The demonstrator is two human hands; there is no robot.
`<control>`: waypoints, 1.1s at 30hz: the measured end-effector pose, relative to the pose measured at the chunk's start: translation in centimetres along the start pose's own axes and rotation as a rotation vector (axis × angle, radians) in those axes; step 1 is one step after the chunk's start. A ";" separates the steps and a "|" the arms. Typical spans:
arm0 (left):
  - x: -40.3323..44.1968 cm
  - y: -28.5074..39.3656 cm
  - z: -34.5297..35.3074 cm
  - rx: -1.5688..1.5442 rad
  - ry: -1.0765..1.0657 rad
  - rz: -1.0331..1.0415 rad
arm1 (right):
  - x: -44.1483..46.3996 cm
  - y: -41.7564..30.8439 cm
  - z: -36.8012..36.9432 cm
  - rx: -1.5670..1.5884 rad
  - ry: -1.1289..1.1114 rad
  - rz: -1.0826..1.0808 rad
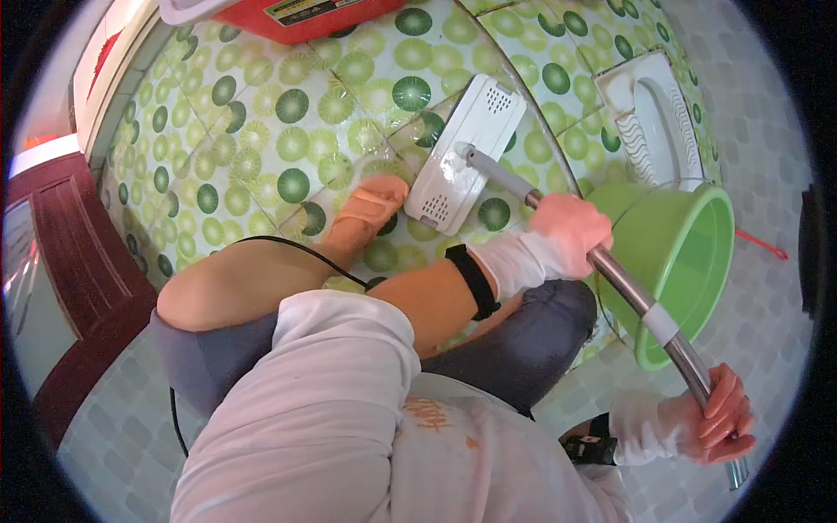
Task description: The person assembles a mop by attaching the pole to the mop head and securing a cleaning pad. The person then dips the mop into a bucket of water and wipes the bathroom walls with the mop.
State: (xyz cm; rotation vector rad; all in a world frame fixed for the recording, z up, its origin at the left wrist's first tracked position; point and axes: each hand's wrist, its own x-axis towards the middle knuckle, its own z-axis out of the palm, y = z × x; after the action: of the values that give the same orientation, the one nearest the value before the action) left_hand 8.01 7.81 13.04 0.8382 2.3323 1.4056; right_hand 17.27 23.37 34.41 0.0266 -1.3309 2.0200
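Note:
My left hand (571, 234), in a pink glove with a white cuff, is closed round the metal pole (621, 283) of a mop, near its lower end. Farther up the same pole, at the lower right, my right hand (719, 418) wraps its pink-gloved fingers round it close to the top end. The pole slants down to a flat white mop head (465, 155) with small holes at both ends. This head lies on the tiled floor (288, 139), which is patterned with green circles, just beside my foot in an orange sandal (373, 202).
A green bucket (689, 270) stands right of the pole, its mouth facing right. Behind it is a white squat toilet (658, 113). A red tub (305, 22) is at the top edge, and a dark red door (83, 253) at the left. A black cable crosses my leg.

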 end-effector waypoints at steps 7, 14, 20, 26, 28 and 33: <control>-0.1 -1.1 -0.7 -0.017 -0.047 -0.018 | 0.2 0.8 1.5 0.047 -0.060 0.051; 3.1 -2.0 -1.9 -0.063 0.173 -0.095 | 10.0 3.9 1.4 -0.009 -0.374 0.220; 3.7 -2.1 -2.5 -0.030 0.221 -0.095 | 12.3 5.0 2.2 -0.128 -0.111 0.204; -3.8 -6.8 1.9 -0.011 0.661 -0.223 | 9.5 0.0 -3.4 -0.018 -0.054 0.157; -5.4 -10.5 1.9 0.020 0.733 -0.484 | 9.9 -1.8 -5.4 0.006 0.143 0.100; -6.8 -19.8 4.7 -0.953 0.287 -0.532 | 10.9 -5.9 -11.0 -0.073 0.386 0.072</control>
State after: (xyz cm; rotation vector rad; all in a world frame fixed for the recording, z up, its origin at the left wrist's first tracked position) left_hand 9.30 -0.06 -6.92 -0.2444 1.5031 2.1075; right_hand 16.23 39.47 38.09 -0.4293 -1.1682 1.9111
